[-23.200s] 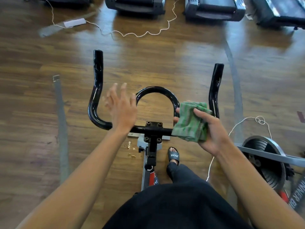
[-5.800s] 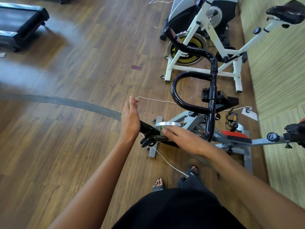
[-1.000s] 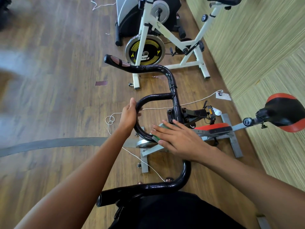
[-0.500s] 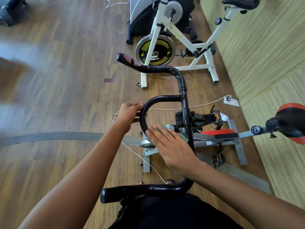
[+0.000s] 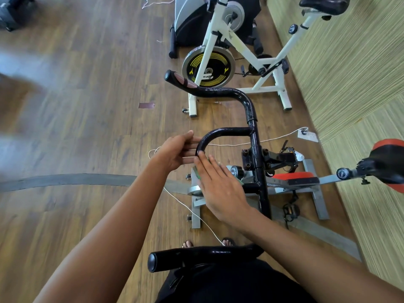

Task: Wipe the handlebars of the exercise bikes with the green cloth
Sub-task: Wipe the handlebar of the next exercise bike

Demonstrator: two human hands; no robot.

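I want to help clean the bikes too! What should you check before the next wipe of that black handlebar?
1. The green cloth sits under the right hand: ok, only its edge shows.
2. That hand presses flat on the handlebar loop: ok.
3. The left hand steadies the loop: ok, straight fingers touch it.
4. Loop already clean: cannot tell.
5. The white cord is clear of the feet: not ok, it runs by the toes.

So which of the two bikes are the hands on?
The grey-framed bike with the red-and-black seat: the left hand and right hand are at its black handlebars. The white-framed bike with the yellow-marked flywheel stands beyond, untouched.
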